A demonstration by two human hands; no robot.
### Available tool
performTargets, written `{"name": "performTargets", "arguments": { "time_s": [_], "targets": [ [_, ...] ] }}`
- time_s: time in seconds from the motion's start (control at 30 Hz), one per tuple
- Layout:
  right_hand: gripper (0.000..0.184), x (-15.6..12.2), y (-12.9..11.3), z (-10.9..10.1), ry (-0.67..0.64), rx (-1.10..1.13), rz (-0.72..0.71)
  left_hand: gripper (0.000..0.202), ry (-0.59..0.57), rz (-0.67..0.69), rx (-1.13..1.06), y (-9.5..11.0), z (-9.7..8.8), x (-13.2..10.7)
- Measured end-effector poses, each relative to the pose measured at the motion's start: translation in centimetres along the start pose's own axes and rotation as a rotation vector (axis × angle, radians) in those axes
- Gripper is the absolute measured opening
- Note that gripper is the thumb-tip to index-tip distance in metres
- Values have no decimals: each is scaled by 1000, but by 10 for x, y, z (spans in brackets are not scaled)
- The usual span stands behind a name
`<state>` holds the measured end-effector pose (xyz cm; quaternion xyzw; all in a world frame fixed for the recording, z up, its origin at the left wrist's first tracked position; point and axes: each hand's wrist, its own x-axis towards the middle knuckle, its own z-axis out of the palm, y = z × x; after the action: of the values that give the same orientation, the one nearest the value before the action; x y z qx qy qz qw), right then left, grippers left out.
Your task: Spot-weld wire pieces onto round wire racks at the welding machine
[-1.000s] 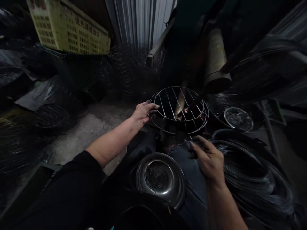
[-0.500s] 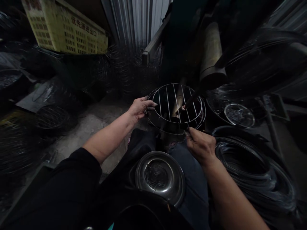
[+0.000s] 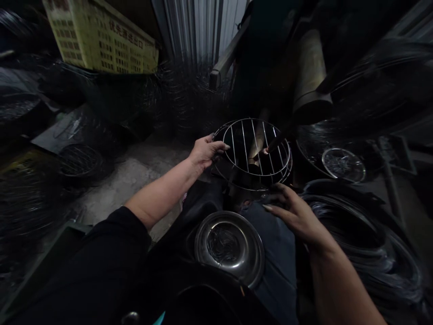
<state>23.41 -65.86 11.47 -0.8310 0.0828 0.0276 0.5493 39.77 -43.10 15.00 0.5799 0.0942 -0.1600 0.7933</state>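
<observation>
A round wire rack (image 3: 257,151) with parallel cross bars and stacked rings is tilted up in front of me. My left hand (image 3: 206,151) grips its left rim, fingers wrapped round the wire. A dark rod tip (image 3: 270,148) from the machine above touches the rack's bars. Just below the rack's near rim, my right hand (image 3: 292,210) hovers with fingers loosely spread, holding nothing I can see. A steel bowl (image 3: 230,248) rests on my lap below.
Coils of dark wire (image 3: 358,234) lie at right, with a second steel bowl (image 3: 343,164) behind them. A metal cylinder (image 3: 311,81) hangs over the rack. Wire baskets (image 3: 79,160) and a yellow sign (image 3: 101,38) are at left.
My right hand, pinched at the rack's near rim half a second ago, has drawn back and its fingers have spread. The left hand keeps its grip on the rim.
</observation>
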Motion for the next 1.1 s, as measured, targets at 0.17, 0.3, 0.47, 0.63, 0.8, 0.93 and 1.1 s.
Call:
{"name": "performTargets", "arguments": {
  "time_s": [0.17,0.3,0.47,0.63,0.8,0.93,1.1],
  "targets": [
    [56,-17,-4,2,101,502,191,27,48,0,-120,-4,0,-6],
    [57,-34,5,3,85,509,253,28,69,-1,-162,-3,-1,-10],
    [34,-73,53,0,150,-53,256,28,68,-17,-151,-5,-1,-11],
    [22,-100,79,7,219,-442,119,28,61,-32,-145,-11,6,-9],
    [27,-108,74,8,58,-728,7,27,71,-27,-130,-12,9,-13],
    [33,-119,72,8,23,-798,-55,25,69,-19,-120,-15,8,-16],
    [28,-119,51,2,193,-558,-77,26,71,-15,-134,-17,9,-13]
  ]
}}
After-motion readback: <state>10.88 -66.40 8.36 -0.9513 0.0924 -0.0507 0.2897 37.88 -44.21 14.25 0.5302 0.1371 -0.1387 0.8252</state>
